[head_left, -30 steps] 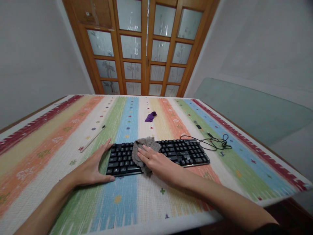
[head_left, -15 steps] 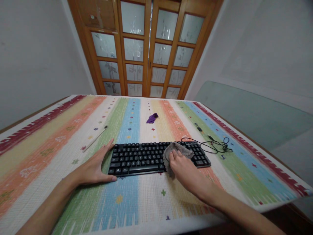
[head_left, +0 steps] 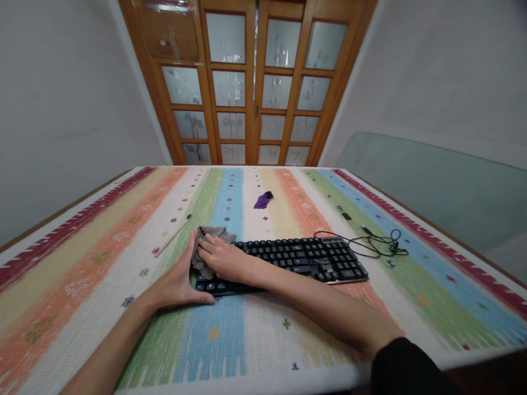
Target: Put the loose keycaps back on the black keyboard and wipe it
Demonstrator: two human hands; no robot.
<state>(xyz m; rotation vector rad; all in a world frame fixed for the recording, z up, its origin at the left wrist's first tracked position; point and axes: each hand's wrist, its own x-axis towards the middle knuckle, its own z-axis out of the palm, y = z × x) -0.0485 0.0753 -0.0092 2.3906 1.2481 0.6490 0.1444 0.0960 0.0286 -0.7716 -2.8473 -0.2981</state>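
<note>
A black keyboard (head_left: 304, 257) lies flat across the striped tablecloth. My left hand (head_left: 177, 282) grips its left end, with the thumb at the front edge and the fingers stretched to the back edge. Pressed under the fingers of my right hand (head_left: 224, 258) is a grey cloth (head_left: 201, 267), spread over the keys at that same left end. My right forearm crosses above the front of the keyboard and hides part of the keys. Both hands are very close together there.
Left of the keyboard lies a toothbrush (head_left: 173, 235) with a dark head. A purple cloth (head_left: 263, 200) rests farther back. The coiled black cable (head_left: 385, 244) and a small black piece (head_left: 346, 216) are at the right. Wooden doors (head_left: 251, 82) with glass panes stand behind the table.
My right hand has slid the grey cloth from the keyboard's right part to its left end. My left hand keeps its place on the keyboard. The view has shifted slightly.
</note>
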